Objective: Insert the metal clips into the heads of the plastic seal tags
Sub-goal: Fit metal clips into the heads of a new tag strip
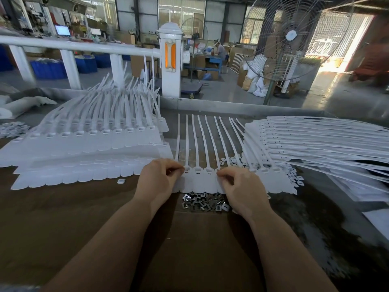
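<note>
— Where are the hands?
— Both forearms reach forward. Left hand [160,179] and right hand [240,186], fingers curled, pinch the tags [202,180] at their heads.
— Clips [205,202]?
— Heaped on the bench [84,218], just below.

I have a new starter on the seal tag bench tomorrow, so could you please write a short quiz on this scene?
1. True or false: the loose metal clips lie between the person and the row of tags.
2. Which hand is at the row's left end: A left hand, B right hand?
3. Fill in: the tag straps point ____ from the person.

Key: 1 true; 2 A; 3 away.
</note>
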Action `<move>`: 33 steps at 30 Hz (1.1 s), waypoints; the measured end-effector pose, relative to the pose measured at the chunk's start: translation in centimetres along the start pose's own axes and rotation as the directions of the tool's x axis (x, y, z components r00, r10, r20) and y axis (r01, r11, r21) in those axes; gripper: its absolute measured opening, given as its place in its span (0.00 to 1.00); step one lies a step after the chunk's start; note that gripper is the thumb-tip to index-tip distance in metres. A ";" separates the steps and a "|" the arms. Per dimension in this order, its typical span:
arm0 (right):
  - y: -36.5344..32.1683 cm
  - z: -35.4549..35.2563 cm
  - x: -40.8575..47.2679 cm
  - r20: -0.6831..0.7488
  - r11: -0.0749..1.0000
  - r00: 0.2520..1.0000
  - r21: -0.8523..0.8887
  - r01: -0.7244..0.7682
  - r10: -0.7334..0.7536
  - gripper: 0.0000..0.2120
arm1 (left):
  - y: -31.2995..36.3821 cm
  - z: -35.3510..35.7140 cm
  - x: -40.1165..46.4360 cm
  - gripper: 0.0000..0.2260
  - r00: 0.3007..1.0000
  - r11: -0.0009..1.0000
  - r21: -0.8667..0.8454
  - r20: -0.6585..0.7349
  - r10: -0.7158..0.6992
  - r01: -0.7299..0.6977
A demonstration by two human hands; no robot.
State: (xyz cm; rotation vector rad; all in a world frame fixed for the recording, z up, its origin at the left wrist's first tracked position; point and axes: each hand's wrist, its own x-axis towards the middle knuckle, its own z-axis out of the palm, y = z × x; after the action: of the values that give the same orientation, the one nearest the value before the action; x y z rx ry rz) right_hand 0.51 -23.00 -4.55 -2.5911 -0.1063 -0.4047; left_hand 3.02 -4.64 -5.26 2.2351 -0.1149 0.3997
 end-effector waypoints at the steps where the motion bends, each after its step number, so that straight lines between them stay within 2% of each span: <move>1: 0.0 0.0 0.0 -0.002 1.000 1.000 -0.001 0.000 0.000 0.11 | -0.1 -0.1 0.1 0.05 0.999 0.997 -0.059 -0.019 -0.045 0.044; 4: 0.0 0.0 0.0 -0.004 1.000 1.000 -0.003 0.001 -0.001 0.11 | -0.3 -0.3 0.3 0.03 0.991 0.979 -0.170 -0.043 -0.126 0.117; 12: 0.1 0.0 0.0 -0.014 1.000 1.000 -0.001 -0.002 0.002 0.11 | -0.9 -0.8 0.6 0.07 0.974 0.932 -0.316 -0.077 -0.212 0.178; 19: 0.1 -0.3 0.0 -0.046 0.999 0.999 0.031 -0.015 0.017 0.11 | -0.9 -1.2 0.6 0.04 0.987 0.970 -0.194 -0.039 -0.156 0.146; 25: 0.1 -0.2 0.0 -0.055 1.000 0.998 0.031 -0.001 0.003 0.10 | -0.8 -1.1 0.7 0.08 0.988 0.980 -0.138 -0.021 -0.151 0.147; 33: 0.2 -0.1 0.1 -0.063 1.000 0.998 0.020 0.005 -0.004 0.10 | -1.0 -0.9 0.7 0.07 0.990 0.987 -0.082 -0.014 -0.140 0.138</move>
State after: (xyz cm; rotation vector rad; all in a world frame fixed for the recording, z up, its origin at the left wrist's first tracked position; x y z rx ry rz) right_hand 0.61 -23.18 -4.54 -2.5564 -0.0941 -0.4845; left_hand 3.68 -3.21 -5.23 2.1436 0.0347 0.3348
